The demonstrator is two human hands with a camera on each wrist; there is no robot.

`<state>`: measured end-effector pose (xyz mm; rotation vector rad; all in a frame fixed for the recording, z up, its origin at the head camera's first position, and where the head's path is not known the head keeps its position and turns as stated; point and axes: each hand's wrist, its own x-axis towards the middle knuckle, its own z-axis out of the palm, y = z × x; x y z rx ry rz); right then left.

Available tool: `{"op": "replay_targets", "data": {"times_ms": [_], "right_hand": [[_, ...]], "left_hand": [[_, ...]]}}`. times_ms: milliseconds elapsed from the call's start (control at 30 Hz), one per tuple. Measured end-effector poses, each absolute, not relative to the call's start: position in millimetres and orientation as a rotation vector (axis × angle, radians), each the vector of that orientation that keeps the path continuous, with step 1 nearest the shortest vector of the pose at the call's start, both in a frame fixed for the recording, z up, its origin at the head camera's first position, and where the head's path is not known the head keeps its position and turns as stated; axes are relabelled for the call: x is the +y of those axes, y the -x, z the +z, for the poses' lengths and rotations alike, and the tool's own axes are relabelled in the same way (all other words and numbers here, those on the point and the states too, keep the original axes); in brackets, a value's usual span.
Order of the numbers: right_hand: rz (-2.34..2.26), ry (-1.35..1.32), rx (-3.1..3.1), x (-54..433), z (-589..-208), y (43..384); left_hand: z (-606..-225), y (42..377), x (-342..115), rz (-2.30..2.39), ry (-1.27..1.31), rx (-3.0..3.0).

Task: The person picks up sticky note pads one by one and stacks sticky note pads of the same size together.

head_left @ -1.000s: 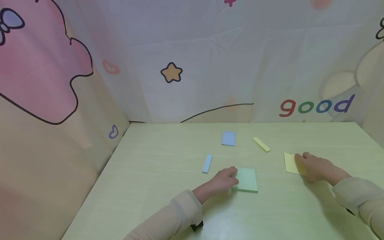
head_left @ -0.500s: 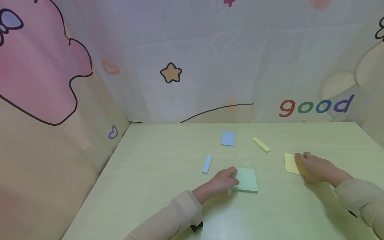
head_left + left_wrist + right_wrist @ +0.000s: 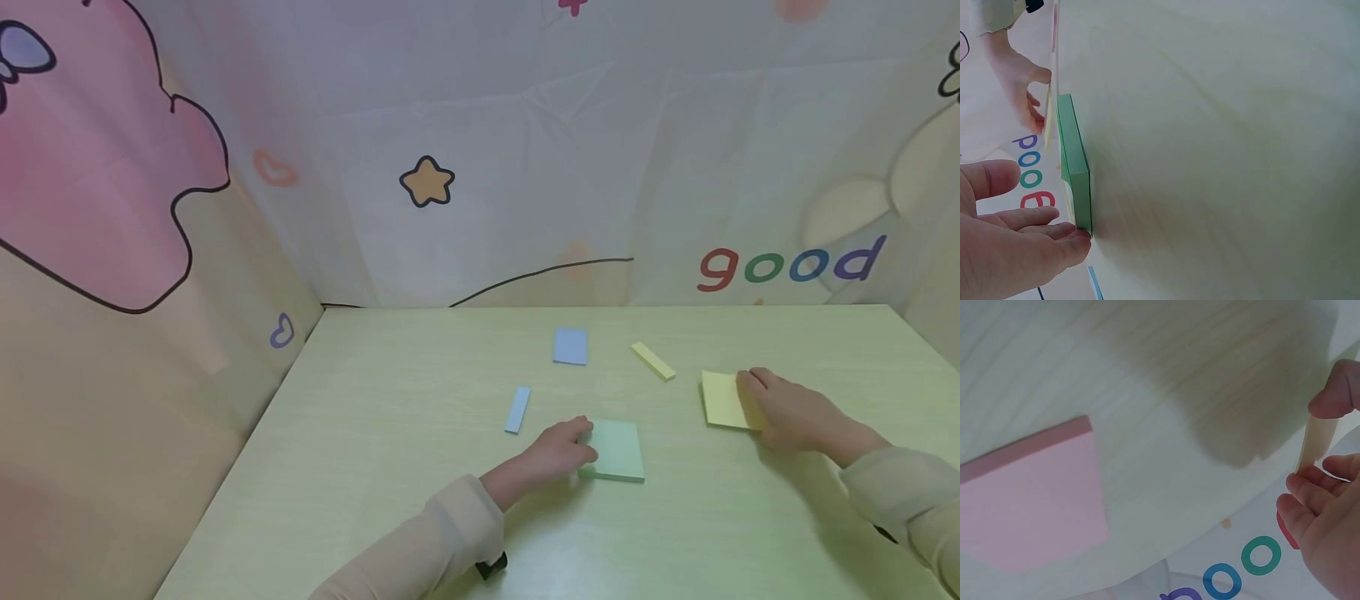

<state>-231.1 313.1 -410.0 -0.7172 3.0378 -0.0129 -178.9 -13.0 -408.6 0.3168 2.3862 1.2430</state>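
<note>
In the head view, my left hand is at the left edge of a green sticky note pad lying flat on the table. The left wrist view has its fingertips right at the end of the green pad, fingers fairly straight, thumb held apart. My right hand pinches a yellow sticky note pad between thumb and fingers. In the right wrist view that yellow pad appears edge-on between the thumb and fingertips of the right hand, over its shadow on the table.
A blue square pad, a narrow blue strip pad and a narrow yellow strip pad lie farther back. In the right wrist view a pink sticky note pad lies on the table. A printed cloth stands behind the table.
My right hand has lifted the yellow pad a little, shifting it slightly left and up in the head view. The left hand and the green pad have stayed in place.
</note>
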Motion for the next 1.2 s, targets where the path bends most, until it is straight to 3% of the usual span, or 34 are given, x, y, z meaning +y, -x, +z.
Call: {"op": "replay_targets", "data": {"times_ms": [1200], "right_hand": [[-0.171,0.955,3.056,264,-398,218]], "left_hand": [[-410,180,-14,1.256,-0.349,2.391]]}}
